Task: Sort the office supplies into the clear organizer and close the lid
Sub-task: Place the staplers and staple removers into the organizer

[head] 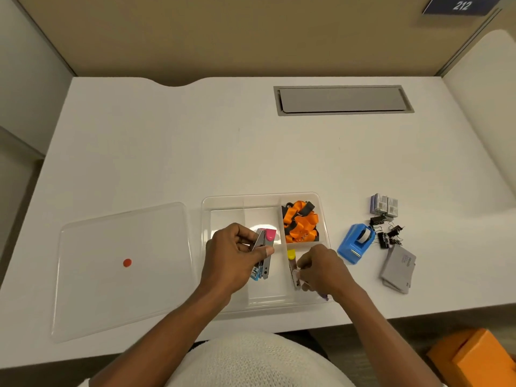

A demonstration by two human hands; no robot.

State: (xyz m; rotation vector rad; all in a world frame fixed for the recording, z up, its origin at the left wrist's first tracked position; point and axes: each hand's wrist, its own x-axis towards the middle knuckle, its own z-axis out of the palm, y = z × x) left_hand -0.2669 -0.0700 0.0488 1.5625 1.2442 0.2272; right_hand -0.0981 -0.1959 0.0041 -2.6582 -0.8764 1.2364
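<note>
The clear organizer (223, 201) sits on the white desk, its lid (117, 289) lying flat to its left with a red dot on it. Orange lanyards (300, 223) fill the organizer's back right compartment. My left hand (231, 258) is shut on a small bundle of staplers (265, 250), pink one on top, over the middle compartment. My right hand (321, 270) grips a yellow-topped stapler (293, 265) in the front right compartment. Outside to the right lie a blue tape dispenser (356, 243), black binder clips (388, 233), staple boxes (384, 205) and grey cards (398, 269).
A grey cable hatch (342, 100) is set into the desk at the back right. Tan partition walls close the back and sides. An orange box (474, 356) stands on the floor at lower right. The desk's front edge runs just under my forearms.
</note>
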